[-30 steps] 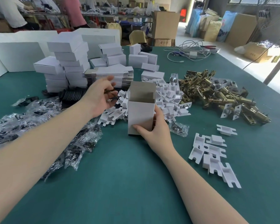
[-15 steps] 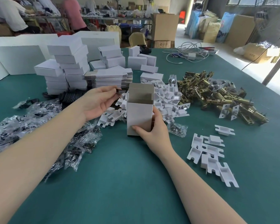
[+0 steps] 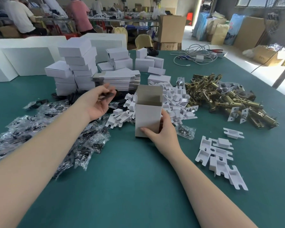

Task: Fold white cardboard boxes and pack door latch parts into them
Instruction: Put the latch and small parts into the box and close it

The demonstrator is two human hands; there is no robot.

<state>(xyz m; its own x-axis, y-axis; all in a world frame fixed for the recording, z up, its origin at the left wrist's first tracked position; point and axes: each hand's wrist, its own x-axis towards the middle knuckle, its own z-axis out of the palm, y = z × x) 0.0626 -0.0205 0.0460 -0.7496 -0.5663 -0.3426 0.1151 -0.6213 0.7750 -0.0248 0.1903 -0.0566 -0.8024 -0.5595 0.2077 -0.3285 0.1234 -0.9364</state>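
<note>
An open white cardboard box (image 3: 146,118) stands upright on the green table (image 3: 130,186), its top flap raised at the back. My right hand (image 3: 161,134) grips its lower right corner, thumb across the front. My left hand (image 3: 98,102) hovers to the left of the box and pinches a thin dark flat part (image 3: 107,96) between its fingers. A heap of brass door latches (image 3: 224,99) lies to the right. White folded inserts (image 3: 174,102) are piled behind the box.
Clear bags of dark parts (image 3: 48,135) spread at the left. Finished white boxes (image 3: 76,66) and a stack of flat blanks (image 3: 118,79) stand behind. More white inserts (image 3: 220,158) lie at the right. Cables (image 3: 194,56) lie far back.
My left hand has lifted the dark part away from the pile and turned palm up. The right hand and the box have stayed in place.
</note>
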